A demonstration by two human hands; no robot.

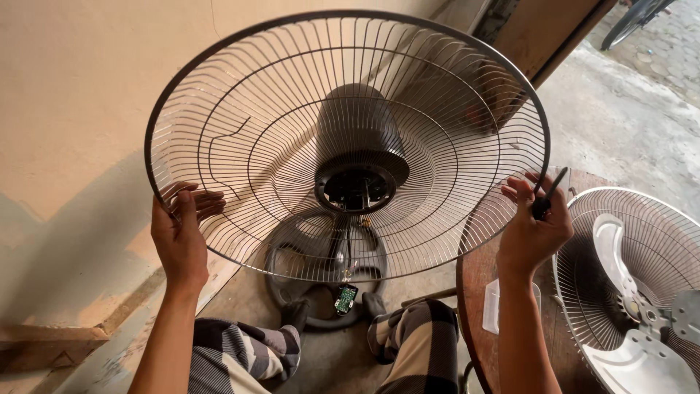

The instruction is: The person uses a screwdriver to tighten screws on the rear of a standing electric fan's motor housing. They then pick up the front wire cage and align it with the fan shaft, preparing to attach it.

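Head view shows me sitting on the floor with a big fan between my legs. On the left is a smooth, tan wall [73,87] with a pale patch low down. My left hand [179,233] grips the left edge of the round wire guard [240,146]; my thumb is hooked over the dark rim and my fingers are spread out behind the thin wires. One wire on that side looks bent out of line.

I think the job is about half done: the front cover and the blades are off this fan, and only the back guard sits on it. Through the shiny wires I see the dark round motor [357,138] and the black hub ring [355,186] in the middle. Below is the round black base [292,252] with a small green circuit board [345,299] hanging loose.

My right hand [536,226] pinches the right rim, and a thin black tool [548,195] is tucked in those fingers. Farther right, on a brown round table [477,292], lies another wire guard [642,219] with smooth white blades [620,263] inside.
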